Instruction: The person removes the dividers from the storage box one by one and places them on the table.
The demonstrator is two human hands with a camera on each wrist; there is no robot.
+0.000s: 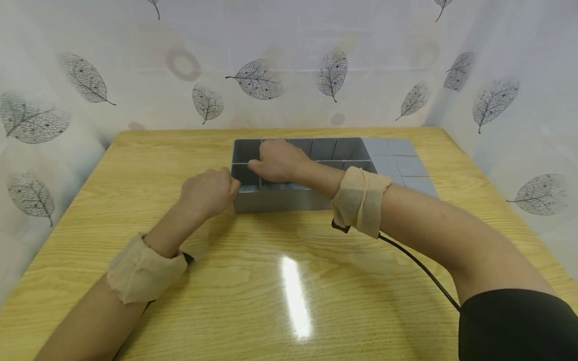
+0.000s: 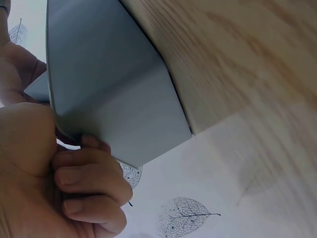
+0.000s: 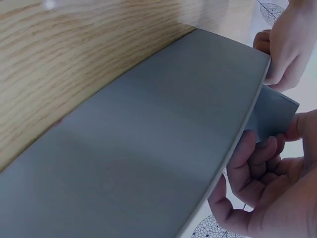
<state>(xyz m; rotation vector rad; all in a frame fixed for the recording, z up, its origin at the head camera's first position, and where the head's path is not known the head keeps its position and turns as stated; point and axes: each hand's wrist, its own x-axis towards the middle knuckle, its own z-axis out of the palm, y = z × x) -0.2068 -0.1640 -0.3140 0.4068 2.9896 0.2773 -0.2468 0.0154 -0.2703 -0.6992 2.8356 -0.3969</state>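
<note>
From where I'm standing, a gray box is sitting toward twelve o'clock on the wood-grained table, its top facing up and thin partitions crossing its inside in two rows. The person's left hand is gripping it at the near-left corner, around eight o'clock on the box; the fingers are curling against the outside of the end wall, while the thumb is disappearing behind the rim.

The right hand is reaching in over the box's left part, toward ten o'clock from its middle. Seen from the right wrist, its thumb and bent fingers are pinching a small gray divider just inside the long near wall. I can't tell whether the divider's lower edge is touching the floor of the box, since the wall is hiding it.

At three o'clock, light gray panels are lying flat in a block right beside the box. Both wrists are wearing tan wraps, and a black cable is trailing from the right one between four and five o'clock, toward a black sleeve. Beyond the table, from nine round through twelve to three, pale cloth printed with dark leaves is hanging.
</note>
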